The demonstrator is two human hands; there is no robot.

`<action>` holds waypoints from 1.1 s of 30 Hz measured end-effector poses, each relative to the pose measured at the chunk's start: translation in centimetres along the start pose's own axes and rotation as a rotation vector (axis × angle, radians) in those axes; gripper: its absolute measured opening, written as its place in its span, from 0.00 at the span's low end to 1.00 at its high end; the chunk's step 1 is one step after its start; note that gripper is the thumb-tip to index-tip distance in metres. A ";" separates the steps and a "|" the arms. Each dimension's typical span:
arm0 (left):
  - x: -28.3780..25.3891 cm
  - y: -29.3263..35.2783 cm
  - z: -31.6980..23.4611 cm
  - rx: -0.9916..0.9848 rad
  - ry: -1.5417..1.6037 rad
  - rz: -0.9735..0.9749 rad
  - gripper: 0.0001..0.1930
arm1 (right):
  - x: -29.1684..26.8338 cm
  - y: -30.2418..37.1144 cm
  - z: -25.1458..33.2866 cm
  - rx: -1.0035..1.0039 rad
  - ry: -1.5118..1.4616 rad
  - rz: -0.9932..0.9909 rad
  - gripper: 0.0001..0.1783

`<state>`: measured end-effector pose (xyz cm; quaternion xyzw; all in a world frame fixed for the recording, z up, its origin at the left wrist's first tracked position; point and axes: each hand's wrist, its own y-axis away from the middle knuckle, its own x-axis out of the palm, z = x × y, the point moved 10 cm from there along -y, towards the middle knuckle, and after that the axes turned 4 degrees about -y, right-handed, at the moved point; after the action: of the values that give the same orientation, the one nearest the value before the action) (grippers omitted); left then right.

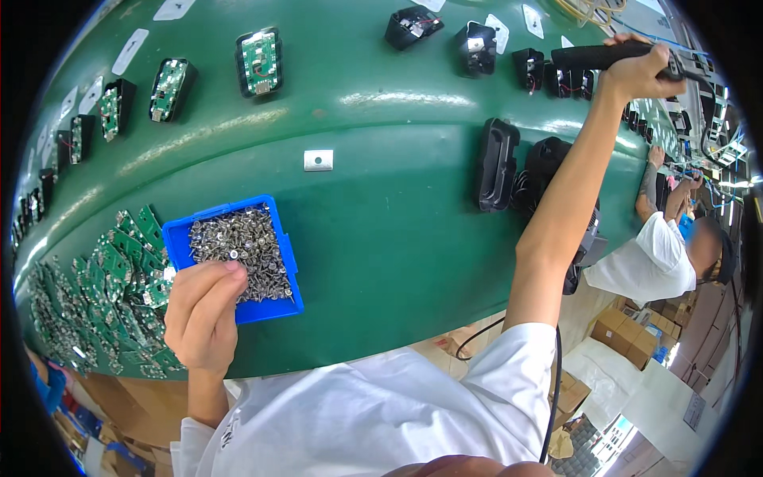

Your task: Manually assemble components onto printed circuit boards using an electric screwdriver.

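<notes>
Left hand [203,314], fingers pinched together, dips into the blue screw tray [176,238]; right hand [640,71] grips a black screwdriver [592,56].

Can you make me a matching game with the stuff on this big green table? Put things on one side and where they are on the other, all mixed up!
Things:
1. Blue square plastic tray of small silver screws
2. Black electric screwdriver
3. Small flat silver metal plate with a hole
4. Pile of loose green circuit boards

Places:
A. Alone in the middle of the green table
B. Gripped in the right hand
C. At the table's left edge
D. Under the left hand

Pairs: 1-D, 2-B, 3-A, 4-C
</notes>
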<state>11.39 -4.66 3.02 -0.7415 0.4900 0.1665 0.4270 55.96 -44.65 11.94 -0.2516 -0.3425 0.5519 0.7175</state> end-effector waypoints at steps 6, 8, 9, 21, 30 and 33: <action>-0.3 -0.4 0.2 -0.018 0.052 -0.002 0.11 | 0.3 2.4 2.7 -0.102 -0.047 0.067 0.19; -0.6 -0.6 0.1 -0.017 0.068 0.004 0.11 | 0.7 2.8 3.3 -0.145 -0.019 0.046 0.19; -0.9 -0.8 0.1 -0.013 0.070 -0.003 0.11 | 0.9 2.5 3.5 -0.152 -0.021 0.047 0.19; -0.8 1.5 -1.1 -0.351 0.834 0.042 0.13 | 5.3 0.2 13.3 0.468 -0.620 0.241 0.25; 3.5 1.8 -5.8 -0.458 1.391 0.173 0.14 | 15.0 17.3 32.6 0.276 -1.836 0.404 0.08; 2.5 2.5 -6.5 -0.381 1.402 0.114 0.13 | 12.5 15.8 32.2 0.329 -1.812 0.368 0.08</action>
<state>9.29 -11.68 4.00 -0.7086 0.6489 -0.2432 -0.1328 23.37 -29.01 23.47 0.3285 -0.6429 0.6838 0.1055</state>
